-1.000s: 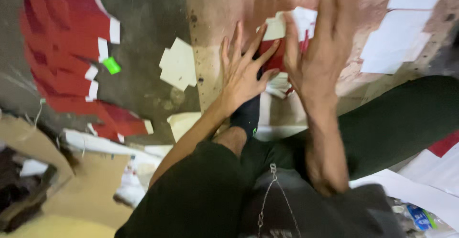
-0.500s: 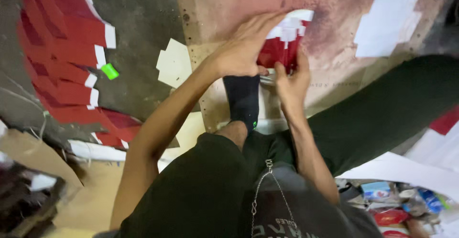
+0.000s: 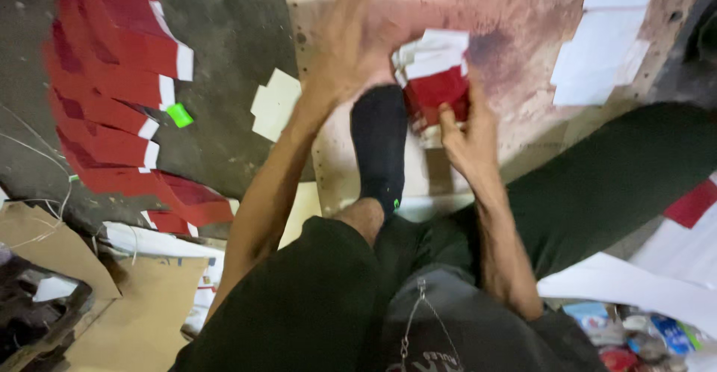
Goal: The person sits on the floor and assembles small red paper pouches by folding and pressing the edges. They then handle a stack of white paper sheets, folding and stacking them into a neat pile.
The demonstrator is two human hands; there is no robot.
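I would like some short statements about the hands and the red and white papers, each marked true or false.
1. The right hand touches the red and white paper stack. True.
2. The left hand is blurred, fingers spread. True.
3. The foot beside the stack wears a white sock. False: the sock is black.
4. The fanned red sheets lie at the person's right. False: they lie at the left.
5. A small green piece lies beside the fanned red sheets. True.
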